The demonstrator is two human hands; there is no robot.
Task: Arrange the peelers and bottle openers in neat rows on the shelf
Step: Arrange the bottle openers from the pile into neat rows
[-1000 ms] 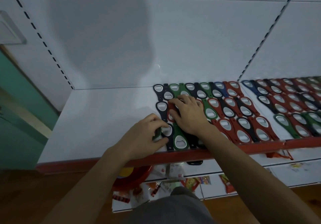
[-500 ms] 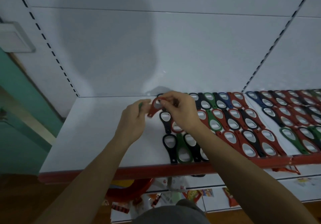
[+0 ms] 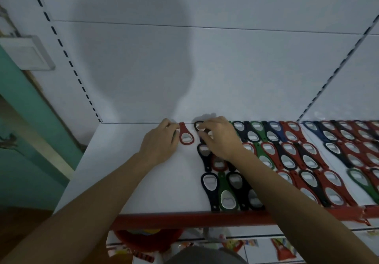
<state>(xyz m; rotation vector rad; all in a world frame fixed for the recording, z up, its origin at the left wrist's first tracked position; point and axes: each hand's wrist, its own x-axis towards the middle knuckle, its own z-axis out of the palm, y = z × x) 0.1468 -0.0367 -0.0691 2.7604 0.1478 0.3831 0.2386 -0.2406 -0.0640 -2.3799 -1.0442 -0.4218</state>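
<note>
Red plastic marks the lone bottle opener (image 3: 186, 135), which lies flat at the back of the white shelf (image 3: 127, 171). It sits just left of the packed rows (image 3: 287, 153), apparently to start a fresh column. Beside it the left hand (image 3: 160, 142) rests with fingers curled against its edge, seemingly squaring it up; whether it grasps anything I cannot tell. Meanwhile the right hand (image 3: 220, 138) pinches the black opener (image 3: 198, 124) at the back row's end, probably nudging it into line.

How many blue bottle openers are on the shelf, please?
2, both in the back row: one blue opener left of the slotted upright, another right of it. The right hand may hide more.
</note>
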